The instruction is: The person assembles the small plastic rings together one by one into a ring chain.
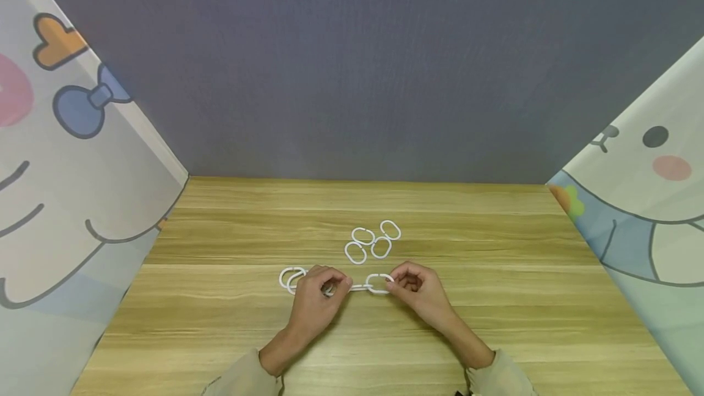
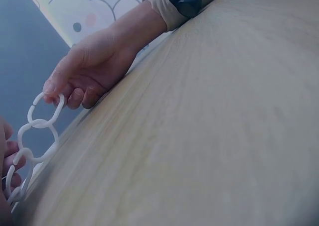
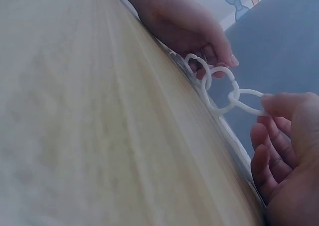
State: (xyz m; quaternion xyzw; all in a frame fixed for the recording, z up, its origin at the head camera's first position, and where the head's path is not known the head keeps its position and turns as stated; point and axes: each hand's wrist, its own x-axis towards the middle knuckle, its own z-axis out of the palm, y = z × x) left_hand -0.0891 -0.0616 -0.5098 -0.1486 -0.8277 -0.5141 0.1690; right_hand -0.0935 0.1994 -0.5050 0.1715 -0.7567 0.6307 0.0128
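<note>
A chain of white plastic C-shaped links runs between the two hands, low over the table. My right hand [image 1: 420, 292] pinches the end link [image 1: 378, 284] between thumb and forefinger. That link hooks through a second link [image 3: 219, 89], which appears nearly edge-on in the head view. My left hand [image 1: 321, 298] has its thumb and forefinger together at the other side of this second link. More of the chain [image 1: 291, 278] lies left of and partly beneath the left hand, which hides some of it. Small gaps show in the links' sides.
Several loose white links [image 1: 363, 236] lie close together on the wooden table [image 1: 440, 219], beyond the hands. A grey-blue panel [image 1: 352, 78] stands at the table's far edge. Cartoon-printed panels [image 1: 126, 182] flank it left and right.
</note>
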